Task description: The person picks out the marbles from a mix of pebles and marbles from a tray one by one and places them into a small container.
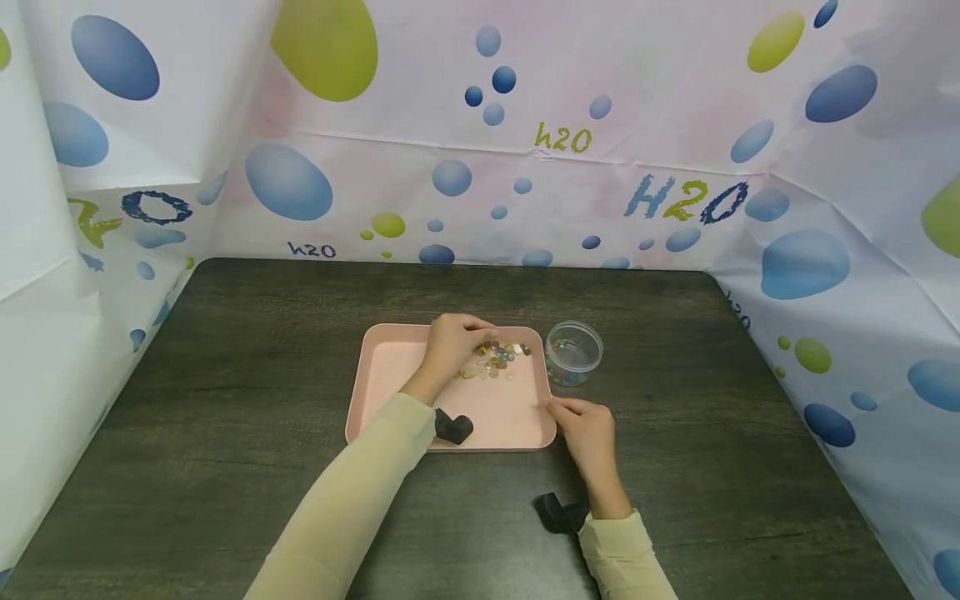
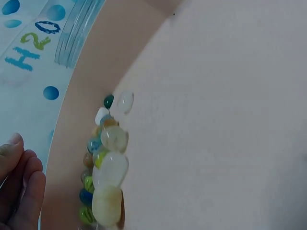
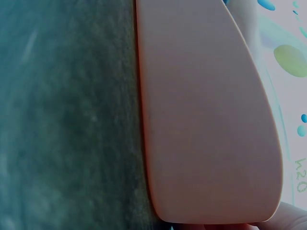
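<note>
A pink tray [image 1: 495, 417] lies on the dark table, with small glass marbles [image 1: 498, 357] and pale polished stones [image 2: 112, 167] gathered along its far side. My left hand [image 1: 450, 346] reaches over the tray's far rim, beside this pile. Its thumb and fingertips [image 2: 31, 165] are close together; whether something small is between them is hidden. With the right hand [image 1: 585, 429] I grip the tray's near right corner, thumb [image 3: 288, 218] on one side and fingers below the rim. A clear round jar [image 1: 573, 350] with some marbles inside stands just right of the tray.
Black wrist mounts [image 1: 453, 427] sit by both wrists, the left one above the tray's near side. The wood-grain table [image 1: 247, 400] extends around the tray. A white printed sheet [image 1: 420, 125] walls off the back and sides.
</note>
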{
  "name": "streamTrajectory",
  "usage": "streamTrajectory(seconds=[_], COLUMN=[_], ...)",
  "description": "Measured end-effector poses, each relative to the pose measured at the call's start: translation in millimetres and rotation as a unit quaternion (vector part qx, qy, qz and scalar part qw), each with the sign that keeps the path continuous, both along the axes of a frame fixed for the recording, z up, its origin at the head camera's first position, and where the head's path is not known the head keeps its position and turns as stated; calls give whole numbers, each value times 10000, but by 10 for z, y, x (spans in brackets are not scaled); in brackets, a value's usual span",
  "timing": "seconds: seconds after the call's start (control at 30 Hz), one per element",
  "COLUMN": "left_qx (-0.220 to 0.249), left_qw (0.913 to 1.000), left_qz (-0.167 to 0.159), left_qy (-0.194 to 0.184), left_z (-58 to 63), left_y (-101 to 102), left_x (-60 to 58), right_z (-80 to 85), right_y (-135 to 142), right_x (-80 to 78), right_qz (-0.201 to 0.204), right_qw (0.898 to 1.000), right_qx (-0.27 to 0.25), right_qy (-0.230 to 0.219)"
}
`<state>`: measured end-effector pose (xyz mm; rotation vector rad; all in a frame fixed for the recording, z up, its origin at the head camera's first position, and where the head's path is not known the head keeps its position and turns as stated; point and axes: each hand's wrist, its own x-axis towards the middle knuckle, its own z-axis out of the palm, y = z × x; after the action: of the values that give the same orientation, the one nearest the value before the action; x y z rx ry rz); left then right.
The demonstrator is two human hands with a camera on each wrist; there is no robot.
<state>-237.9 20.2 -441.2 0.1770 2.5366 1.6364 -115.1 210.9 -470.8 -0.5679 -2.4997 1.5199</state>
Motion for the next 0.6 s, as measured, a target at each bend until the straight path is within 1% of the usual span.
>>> streamTrajectory(seconds=[0.1, 0.2, 0.3, 0.47, 0.6], left_qx=[19, 92, 39, -68, -311], left_qw=[9999, 9994, 9987, 9982, 9975], left_qz=[151, 319, 470, 546, 591], left_qy=[-7, -103, -181, -234, -237], left_z=[-18, -28, -45, -77, -108], left_y=[-55, -115, -179, -286, -355], left_x=[3, 10, 8, -2, -9], right_z=[2, 4, 4, 8, 15], right_y=[0, -2, -4, -10, -11], right_x=[1, 0, 0, 4, 9], right_qz=[-5, -6, -5, -1, -9], right_qw=[10000, 10000, 10000, 9997, 9998], right_qx=[27, 23, -58, -227, -174], right_qy=[-15, -17, -20, -32, -45])
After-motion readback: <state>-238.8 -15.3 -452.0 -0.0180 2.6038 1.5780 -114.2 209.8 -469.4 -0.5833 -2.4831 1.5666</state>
